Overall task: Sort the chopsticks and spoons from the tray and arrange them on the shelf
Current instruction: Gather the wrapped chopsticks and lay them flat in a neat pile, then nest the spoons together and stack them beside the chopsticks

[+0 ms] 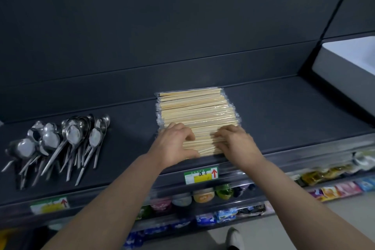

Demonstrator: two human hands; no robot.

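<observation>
Two hands sit on the chopsticks (pixel 197 115), which lie in clear wrap on the dark shelf (pixel 274 111), approx. centre, stacked from the near edge back toward the far wall. Long axis runs left-right, parallel w/ the shelf front; the ends line up at both sides, though the far rows sit a bit further left than the near ones.

Your left hand (pixel 172 146) grips the near-left end: fingers bent close together on top, thumb stretched along the near edge. Your right hand (pixel 237 142) is on the near-right end, fingers curled over the top sticks w/ tips pressing down; thumb is hidden, so can't tell where it sits.

Spoons (pixel 60 142) are in a loose heap at the left of the same shelf, well apart from the chopsticks. Bowls point far, handles point near, fanned out and leaning somewhat to the left.

Green label (pixel 201 175) w/ a red up arrow hangs on the shelf front, just below the hands. White tray (pixel 349 61) is at far right, only partly in view. Packaged goods (pixel 203 195) fill the lower shelves.
</observation>
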